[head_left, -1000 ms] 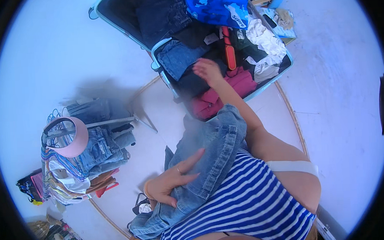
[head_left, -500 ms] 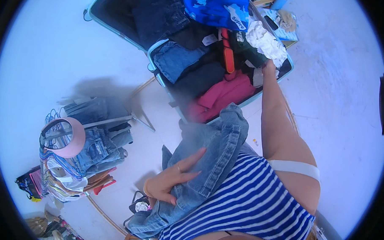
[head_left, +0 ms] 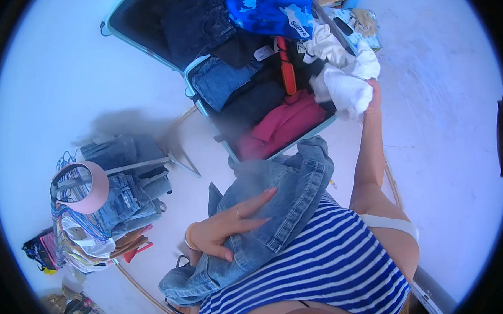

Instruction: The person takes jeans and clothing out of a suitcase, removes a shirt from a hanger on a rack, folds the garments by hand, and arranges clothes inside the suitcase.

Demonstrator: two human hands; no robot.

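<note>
Right hand grips crumpled white cloth garment at right edge of pale-teal hard-shell suitcase. Left hand spread on faded-blue denim garment, near side of suitcase. Keep cloth clear of rim, denim steady.

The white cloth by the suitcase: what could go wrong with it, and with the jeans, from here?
The right hand grips the white cloth at one end, so its loose part might catch on the suitcase rim or drag along the other white cloth beside it.

The left hand lies with fingers spread on the jeans, so the bundle might slip if the person leans.
</note>
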